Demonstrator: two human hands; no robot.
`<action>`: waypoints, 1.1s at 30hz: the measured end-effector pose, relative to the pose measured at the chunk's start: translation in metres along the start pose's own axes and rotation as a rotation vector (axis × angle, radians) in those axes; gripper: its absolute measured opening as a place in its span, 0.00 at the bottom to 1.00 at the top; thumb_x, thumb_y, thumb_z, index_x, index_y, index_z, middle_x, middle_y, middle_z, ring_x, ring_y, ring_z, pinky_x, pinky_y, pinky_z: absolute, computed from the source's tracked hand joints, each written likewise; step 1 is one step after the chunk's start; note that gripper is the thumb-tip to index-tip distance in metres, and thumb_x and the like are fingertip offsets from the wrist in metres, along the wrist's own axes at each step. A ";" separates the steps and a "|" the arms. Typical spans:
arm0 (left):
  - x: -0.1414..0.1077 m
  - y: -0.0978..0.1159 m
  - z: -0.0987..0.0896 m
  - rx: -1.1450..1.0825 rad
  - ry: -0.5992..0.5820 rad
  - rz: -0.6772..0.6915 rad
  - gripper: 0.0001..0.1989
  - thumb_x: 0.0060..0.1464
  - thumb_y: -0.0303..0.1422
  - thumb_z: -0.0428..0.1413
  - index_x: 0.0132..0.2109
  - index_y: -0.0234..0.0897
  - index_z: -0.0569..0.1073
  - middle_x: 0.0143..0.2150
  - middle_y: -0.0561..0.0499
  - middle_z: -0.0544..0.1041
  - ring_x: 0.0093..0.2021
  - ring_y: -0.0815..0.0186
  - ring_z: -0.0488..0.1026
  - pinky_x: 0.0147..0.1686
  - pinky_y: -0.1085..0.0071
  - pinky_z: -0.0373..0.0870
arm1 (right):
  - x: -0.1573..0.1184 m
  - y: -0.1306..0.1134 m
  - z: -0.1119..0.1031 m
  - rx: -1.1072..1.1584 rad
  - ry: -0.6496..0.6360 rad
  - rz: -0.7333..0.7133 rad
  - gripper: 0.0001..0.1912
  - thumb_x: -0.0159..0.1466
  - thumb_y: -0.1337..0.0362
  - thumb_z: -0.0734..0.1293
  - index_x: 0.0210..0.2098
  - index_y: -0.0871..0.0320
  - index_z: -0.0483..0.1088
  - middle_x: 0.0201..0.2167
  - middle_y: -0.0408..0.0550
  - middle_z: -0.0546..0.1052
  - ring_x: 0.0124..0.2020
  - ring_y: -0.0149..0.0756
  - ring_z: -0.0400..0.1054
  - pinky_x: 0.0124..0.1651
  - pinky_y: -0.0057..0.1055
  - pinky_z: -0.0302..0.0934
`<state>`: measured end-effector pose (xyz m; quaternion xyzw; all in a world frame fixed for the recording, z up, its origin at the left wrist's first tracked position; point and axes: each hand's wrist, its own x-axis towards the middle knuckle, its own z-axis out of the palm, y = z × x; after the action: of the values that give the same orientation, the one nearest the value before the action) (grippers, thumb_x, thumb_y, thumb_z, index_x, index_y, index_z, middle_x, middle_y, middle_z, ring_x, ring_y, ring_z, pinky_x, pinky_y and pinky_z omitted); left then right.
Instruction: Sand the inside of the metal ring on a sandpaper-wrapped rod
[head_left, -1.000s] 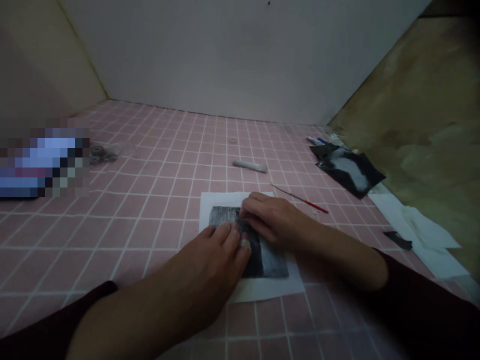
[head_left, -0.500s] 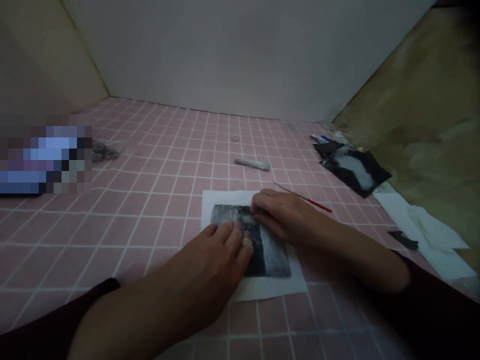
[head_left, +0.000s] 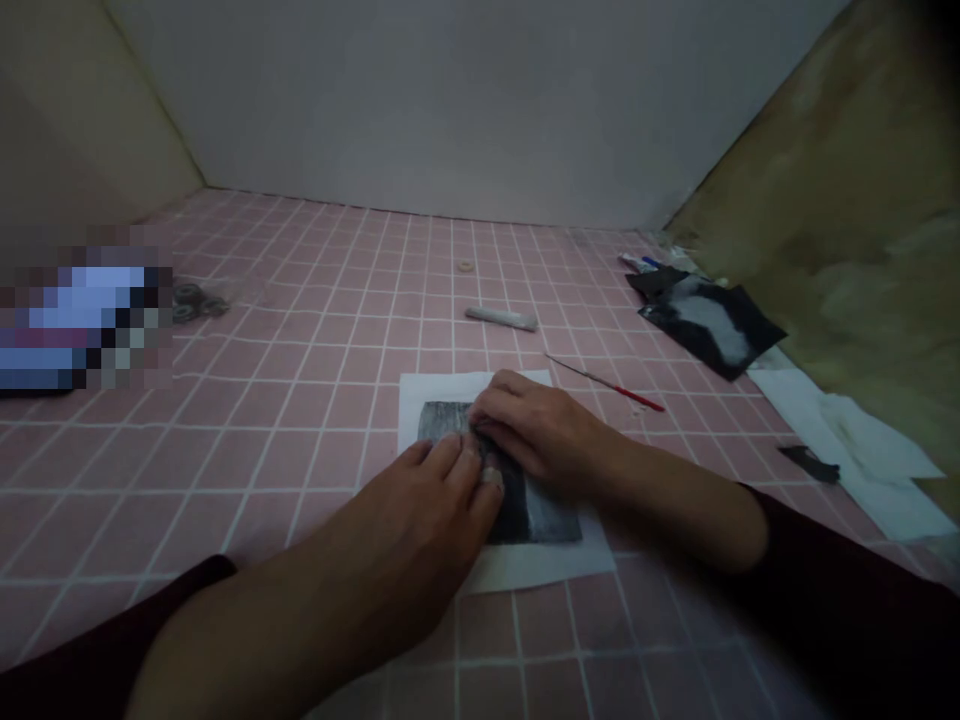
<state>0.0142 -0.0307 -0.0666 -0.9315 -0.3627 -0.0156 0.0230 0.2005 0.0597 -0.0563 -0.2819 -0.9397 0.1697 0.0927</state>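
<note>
A white sheet of paper (head_left: 544,575) with a dark, shaded rectangle (head_left: 555,515) on it lies on the pink checked surface. My left hand (head_left: 442,510) rests on the shaded area, its fingers bent and close together, with a light band on one finger. My right hand (head_left: 536,425) is on the upper part of the drawing, fingers curled together, its fingertips close to those of my left hand. Whatever lies between or under the fingertips is too small and dark to make out.
Beyond the paper lie a grey-white stick (head_left: 501,319), a small ring (head_left: 466,266) and a thin red-handled tool (head_left: 637,399). Black sheets (head_left: 712,325) and white papers (head_left: 862,450) are at right. Grey rings (head_left: 196,300) sit left, beside a blurred screen (head_left: 82,310).
My right hand has moved left across the drawing, closer to my left fingertips. My left hand has stayed nearly in place. The view has shifted slightly.
</note>
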 end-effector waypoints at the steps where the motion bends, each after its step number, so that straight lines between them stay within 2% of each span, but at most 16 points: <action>1: 0.000 0.000 0.000 -0.001 0.003 0.000 0.16 0.57 0.26 0.46 0.51 0.29 0.67 0.51 0.35 0.70 0.52 0.48 0.65 0.44 0.53 0.68 | 0.000 0.001 -0.001 -0.011 -0.022 0.013 0.07 0.65 0.71 0.57 0.37 0.62 0.67 0.36 0.50 0.68 0.35 0.33 0.63 0.38 0.29 0.57; 4: -0.001 0.000 0.001 -0.005 0.021 0.007 0.16 0.58 0.26 0.46 0.51 0.29 0.67 0.51 0.36 0.70 0.52 0.49 0.65 0.44 0.53 0.68 | -0.002 0.003 -0.004 -0.048 -0.035 0.050 0.05 0.64 0.71 0.59 0.35 0.61 0.66 0.33 0.48 0.68 0.34 0.34 0.63 0.39 0.30 0.56; 8: 0.000 0.000 0.000 0.004 0.024 0.001 0.16 0.57 0.27 0.47 0.51 0.30 0.67 0.51 0.36 0.70 0.53 0.49 0.65 0.45 0.54 0.67 | 0.000 0.002 -0.001 0.029 0.074 0.016 0.02 0.63 0.72 0.59 0.36 0.60 0.61 0.33 0.46 0.68 0.33 0.31 0.61 0.36 0.27 0.54; 11: 0.000 0.000 0.000 0.012 0.020 -0.001 0.16 0.58 0.27 0.45 0.52 0.29 0.67 0.51 0.36 0.70 0.51 0.48 0.66 0.44 0.53 0.68 | 0.000 0.002 -0.005 0.011 0.027 -0.012 0.04 0.62 0.73 0.59 0.32 0.59 0.59 0.31 0.45 0.67 0.31 0.31 0.59 0.34 0.27 0.53; 14: -0.001 0.000 -0.001 0.014 0.016 0.018 0.17 0.59 0.26 0.44 0.53 0.27 0.66 0.50 0.35 0.70 0.50 0.49 0.67 0.43 0.54 0.69 | -0.002 0.003 -0.010 -0.057 -0.040 0.025 0.06 0.62 0.72 0.60 0.30 0.58 0.58 0.29 0.44 0.66 0.30 0.31 0.59 0.34 0.28 0.52; 20: 0.000 0.001 -0.002 0.021 0.002 0.000 0.17 0.58 0.27 0.46 0.53 0.28 0.66 0.51 0.36 0.70 0.52 0.48 0.65 0.44 0.54 0.68 | 0.000 -0.001 -0.002 -0.006 0.066 0.014 0.03 0.65 0.70 0.57 0.33 0.59 0.59 0.33 0.47 0.67 0.32 0.32 0.60 0.35 0.28 0.53; 25: 0.000 0.001 -0.002 0.014 0.027 0.018 0.17 0.58 0.26 0.45 0.53 0.27 0.66 0.50 0.36 0.71 0.49 0.50 0.67 0.43 0.55 0.69 | -0.002 0.001 -0.007 -0.105 -0.031 0.046 0.04 0.63 0.71 0.59 0.31 0.58 0.60 0.30 0.46 0.67 0.30 0.33 0.59 0.35 0.29 0.52; 30: 0.001 0.001 -0.002 0.019 0.024 0.008 0.17 0.58 0.26 0.45 0.52 0.27 0.67 0.50 0.34 0.70 0.51 0.47 0.66 0.43 0.53 0.68 | 0.001 -0.003 -0.001 -0.040 0.040 0.007 0.05 0.66 0.69 0.56 0.35 0.60 0.61 0.34 0.48 0.67 0.33 0.33 0.61 0.36 0.28 0.54; 33: 0.001 0.000 -0.002 0.012 0.025 0.015 0.18 0.58 0.26 0.45 0.54 0.26 0.65 0.51 0.34 0.70 0.50 0.48 0.67 0.44 0.53 0.68 | -0.001 -0.001 -0.005 -0.076 -0.028 0.020 0.05 0.66 0.69 0.57 0.33 0.60 0.61 0.33 0.48 0.67 0.31 0.32 0.61 0.35 0.29 0.54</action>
<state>0.0149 -0.0306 -0.0649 -0.9337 -0.3556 -0.0252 0.0331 0.2023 0.0599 -0.0511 -0.2921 -0.9439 0.1388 0.0669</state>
